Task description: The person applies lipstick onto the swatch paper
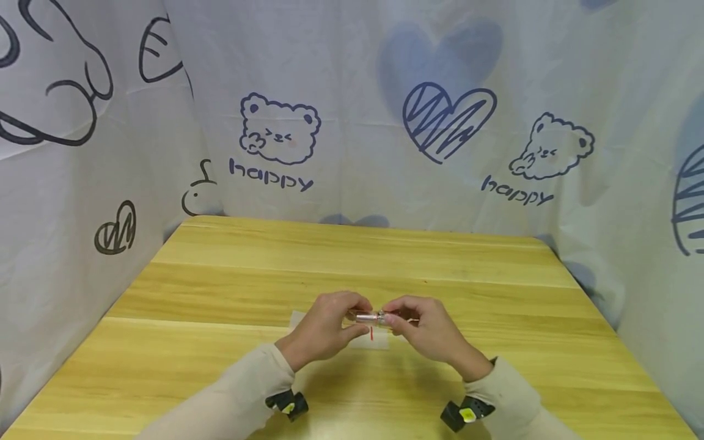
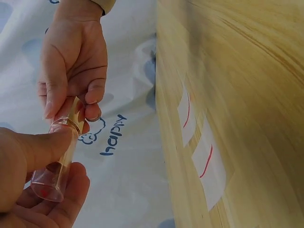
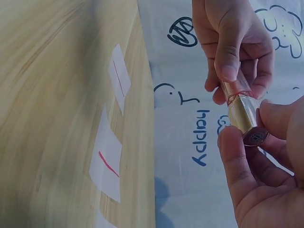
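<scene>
A lipstick [image 1: 367, 317] with a clear cap [image 2: 48, 191] and a gold base [image 3: 243, 113] lies level between both hands, above the table. My left hand [image 1: 324, 327] grips the clear cap between thumb and fingers. From the other side my right hand [image 1: 434, 327] pinches the gold base, whose dark round end shows in the right wrist view. Cap and base meet in one line at the middle. Fingers hide part of the tube. Below the hands is a white paper slip [image 3: 105, 159] with a red line on it.
Another white slip [image 3: 119, 78] with a thinner red line lies beside it on the wooden table [image 1: 352, 263]. A white curtain [image 1: 352, 73] with drawn bears and hearts hangs around the back and sides. Each sleeve bears a black wrist camera [image 1: 287, 404].
</scene>
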Tool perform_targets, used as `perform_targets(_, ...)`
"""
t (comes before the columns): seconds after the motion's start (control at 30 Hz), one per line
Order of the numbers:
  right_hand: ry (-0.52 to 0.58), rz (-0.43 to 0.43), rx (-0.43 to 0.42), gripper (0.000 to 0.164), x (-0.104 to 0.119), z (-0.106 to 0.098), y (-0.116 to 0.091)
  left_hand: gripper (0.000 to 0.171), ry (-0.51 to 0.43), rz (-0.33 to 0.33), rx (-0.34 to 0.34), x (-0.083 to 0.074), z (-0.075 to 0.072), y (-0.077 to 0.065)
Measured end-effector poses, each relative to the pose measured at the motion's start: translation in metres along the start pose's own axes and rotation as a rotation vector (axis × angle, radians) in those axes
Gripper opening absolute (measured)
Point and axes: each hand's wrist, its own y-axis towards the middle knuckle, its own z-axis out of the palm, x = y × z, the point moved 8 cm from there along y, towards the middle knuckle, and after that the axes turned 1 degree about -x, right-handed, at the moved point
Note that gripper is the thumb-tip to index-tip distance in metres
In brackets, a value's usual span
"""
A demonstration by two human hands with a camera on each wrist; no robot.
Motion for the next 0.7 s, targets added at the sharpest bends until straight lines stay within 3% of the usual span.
perform_targets(0.5, 0.032, -0.019, -0.008, 0.015, 0.0035, 0.0026, 0.0003, 0.02, -0.066, -0.018, 0.014, 0.0023, 0.0027, 0.0007)
perform_targets(0.7, -0.077, -0.082, 0.074, 0.02, 0.0048, 0.009, 0.0002, 0.022, -0.033, -0.011, 0.027, 0.0031, 0.0052, 0.0014)
